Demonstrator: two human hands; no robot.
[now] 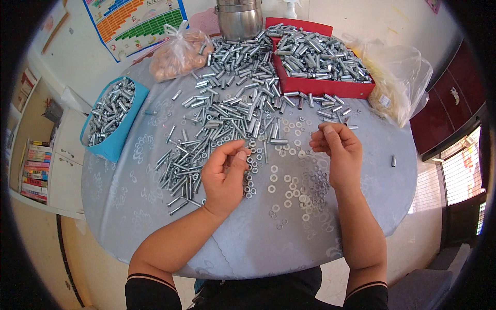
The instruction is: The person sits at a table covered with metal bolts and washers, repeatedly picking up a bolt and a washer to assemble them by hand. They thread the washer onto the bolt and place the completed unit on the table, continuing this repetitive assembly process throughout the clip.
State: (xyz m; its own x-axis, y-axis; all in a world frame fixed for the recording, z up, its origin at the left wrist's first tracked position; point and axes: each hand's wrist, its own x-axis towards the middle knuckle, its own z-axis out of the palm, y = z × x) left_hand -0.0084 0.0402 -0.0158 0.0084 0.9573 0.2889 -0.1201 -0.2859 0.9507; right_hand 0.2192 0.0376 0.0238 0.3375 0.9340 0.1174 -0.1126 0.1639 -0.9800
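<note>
My left hand (225, 178) is closed above a heap of long bolts (199, 147), thumb against curled fingers. Whatever it may hold is hidden. Beside its fingertips lie small hex nuts (250, 190). My right hand (340, 155) is raised over the right side of the table, thumb and fingers pinched together; I cannot make out anything between them. Flat washers (288, 195) and smaller spring washers (319, 181) are scattered between my hands. Metal sleeves (258, 111) spread from the middle of the table toward the back.
A red box (325, 89) heaped with metal anchors stands at the back right, beside a clear plastic bag (395, 82). At left is a blue bin (114, 135) of anchors. A tied bag (178, 57) and a steel pot (239, 20) stand behind. One loose anchor (393, 161) lies far right.
</note>
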